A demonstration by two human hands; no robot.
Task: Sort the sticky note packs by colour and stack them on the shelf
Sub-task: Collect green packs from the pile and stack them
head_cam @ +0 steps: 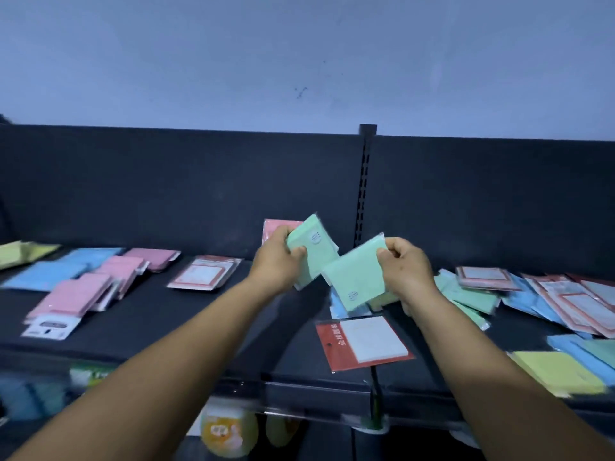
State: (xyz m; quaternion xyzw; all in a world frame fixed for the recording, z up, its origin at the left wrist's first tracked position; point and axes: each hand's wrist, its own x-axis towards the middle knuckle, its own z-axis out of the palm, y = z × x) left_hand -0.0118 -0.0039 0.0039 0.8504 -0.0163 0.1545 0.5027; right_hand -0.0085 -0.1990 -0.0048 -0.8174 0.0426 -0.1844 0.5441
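My left hand (278, 261) grips a green sticky note pack (312, 251) above the middle of the dark shelf (206, 314). My right hand (404, 271) pinches a second green pack (354, 277) by its right edge, just below and right of the first; the two packs overlap at a corner. Pink packs (100, 284) and blue packs (50, 274) lie sorted at the left. A pink pack (276, 227) leans on the back panel behind my left hand.
A red-framed white pack (362, 341) lies near the shelf's front edge. More red-framed packs (204, 272) sit mid-left. A mixed heap of green, blue and red-framed packs (532, 297) covers the right side, with a yellow pack (559, 371) at the front right. An upright slotted post (364, 181) divides the back panel.
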